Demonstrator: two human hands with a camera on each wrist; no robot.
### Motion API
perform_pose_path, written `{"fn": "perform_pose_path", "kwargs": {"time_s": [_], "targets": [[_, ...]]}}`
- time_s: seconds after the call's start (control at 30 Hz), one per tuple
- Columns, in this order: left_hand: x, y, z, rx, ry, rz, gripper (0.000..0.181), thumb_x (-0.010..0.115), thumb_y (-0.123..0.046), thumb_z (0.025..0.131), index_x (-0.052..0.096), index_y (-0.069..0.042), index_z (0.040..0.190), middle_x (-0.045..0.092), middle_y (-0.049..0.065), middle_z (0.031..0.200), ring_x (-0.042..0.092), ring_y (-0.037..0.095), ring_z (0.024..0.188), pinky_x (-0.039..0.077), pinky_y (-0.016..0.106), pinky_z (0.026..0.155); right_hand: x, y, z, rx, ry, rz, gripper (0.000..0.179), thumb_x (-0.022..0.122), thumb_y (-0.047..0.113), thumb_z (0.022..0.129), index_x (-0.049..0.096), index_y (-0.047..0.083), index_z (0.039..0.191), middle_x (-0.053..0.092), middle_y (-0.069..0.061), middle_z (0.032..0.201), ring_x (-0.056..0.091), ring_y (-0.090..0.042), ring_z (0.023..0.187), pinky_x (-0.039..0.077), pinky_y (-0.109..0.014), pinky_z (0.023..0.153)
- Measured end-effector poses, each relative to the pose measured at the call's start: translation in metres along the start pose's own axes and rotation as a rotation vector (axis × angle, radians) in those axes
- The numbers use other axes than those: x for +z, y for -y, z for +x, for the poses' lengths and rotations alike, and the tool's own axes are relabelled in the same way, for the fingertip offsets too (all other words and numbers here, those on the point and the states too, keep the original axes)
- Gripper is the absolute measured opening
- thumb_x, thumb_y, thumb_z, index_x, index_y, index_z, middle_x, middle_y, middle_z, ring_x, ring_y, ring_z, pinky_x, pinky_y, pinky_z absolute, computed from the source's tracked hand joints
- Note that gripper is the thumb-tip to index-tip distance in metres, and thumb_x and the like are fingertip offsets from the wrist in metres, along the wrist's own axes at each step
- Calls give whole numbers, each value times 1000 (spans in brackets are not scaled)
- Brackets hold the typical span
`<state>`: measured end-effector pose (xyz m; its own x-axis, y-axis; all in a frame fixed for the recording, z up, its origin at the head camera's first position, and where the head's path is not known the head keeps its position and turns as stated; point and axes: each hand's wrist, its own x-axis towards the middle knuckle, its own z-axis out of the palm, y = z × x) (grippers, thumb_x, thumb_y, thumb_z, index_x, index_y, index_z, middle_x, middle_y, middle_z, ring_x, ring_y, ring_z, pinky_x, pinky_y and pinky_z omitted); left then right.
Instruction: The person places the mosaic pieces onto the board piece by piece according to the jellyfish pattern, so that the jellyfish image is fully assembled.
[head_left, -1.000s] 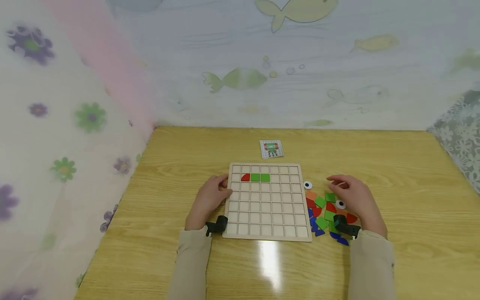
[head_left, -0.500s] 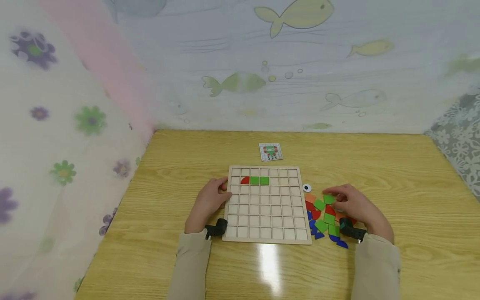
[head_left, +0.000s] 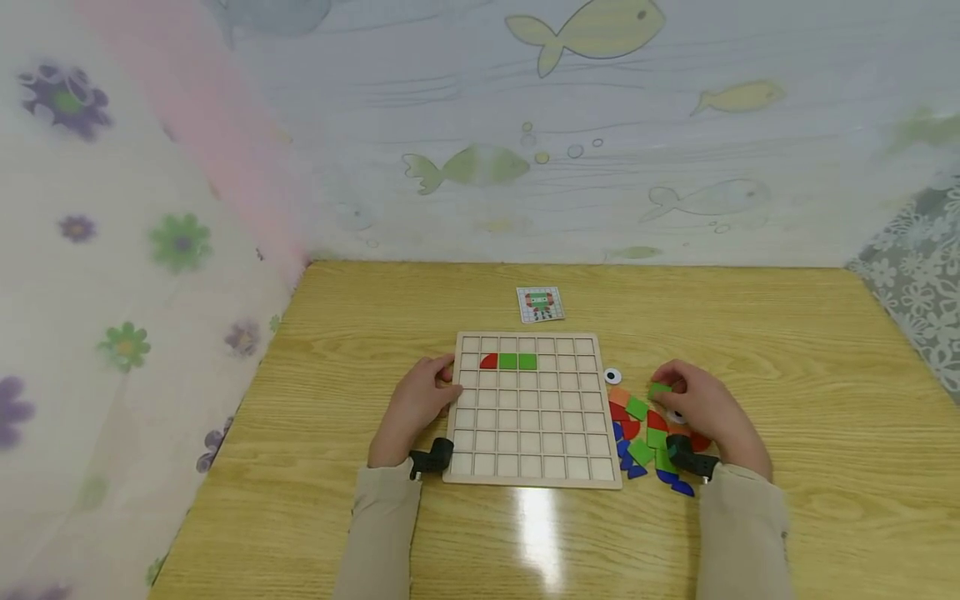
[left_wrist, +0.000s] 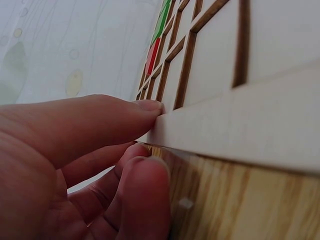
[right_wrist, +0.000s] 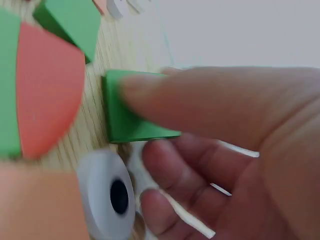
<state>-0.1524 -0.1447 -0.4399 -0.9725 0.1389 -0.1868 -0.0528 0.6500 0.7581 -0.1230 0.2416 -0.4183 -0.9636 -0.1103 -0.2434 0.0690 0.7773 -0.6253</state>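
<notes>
A wooden grid board [head_left: 536, 429] lies on the table, with a red quarter-round tile [head_left: 490, 362] and two green square tiles [head_left: 518, 362] in its second row. At the board's left edge, my left hand [head_left: 415, 408] holds the rim, its thumb [left_wrist: 135, 112] on top and fingers below. My right hand [head_left: 711, 408] pinches a green square tile [right_wrist: 115, 110] between thumb and fingers, at the far end of the loose pile. Beside that hand lie a round eye piece [right_wrist: 102, 192], a red quarter-round tile [right_wrist: 47, 90] and an orange tile [right_wrist: 40, 205].
Loose red, green, orange and blue tiles [head_left: 640, 452] crowd the board's right side. Another eye piece [head_left: 612, 377] sits near its upper right edge. Behind the board is a small pattern card [head_left: 540, 305]. A fish-printed wall covering [head_left: 480, 217] stands behind the table.
My right hand has come down onto the pile and now pinches a green square tile, shifted slightly from its place. My left hand stays at the board's edge.
</notes>
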Motion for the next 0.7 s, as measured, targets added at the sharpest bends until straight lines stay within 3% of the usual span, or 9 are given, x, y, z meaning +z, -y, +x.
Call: {"fn": "perform_pose_path", "kwargs": {"time_s": [0.3,0.53,0.7], "targets": [[-1,-1,-1,2,-6,13,52,63,-18,81,46,-9,130,47,1,91,52,13,51,41,27,51,6,15,6,-55,-119,-9,29,54,26,89,54,10,112,55,-10,103,53,-26,91,41,-43,78],[-1,0,-1,-8,-5,9,54,64,-18,81,45,-9,131,47,2,91,52,13,52,42,27,51,15,30,12,-41,-103,43,29,51,32,90,56,13,111,55,-6,102,53,-22,87,44,-33,70],[-1,1,-1,-9,-7,-6,53,63,-18,81,45,-9,131,47,2,91,52,14,52,42,27,50,23,40,18,-59,-85,59,27,51,30,90,56,14,111,56,-5,102,53,-21,88,44,-33,70]]}}
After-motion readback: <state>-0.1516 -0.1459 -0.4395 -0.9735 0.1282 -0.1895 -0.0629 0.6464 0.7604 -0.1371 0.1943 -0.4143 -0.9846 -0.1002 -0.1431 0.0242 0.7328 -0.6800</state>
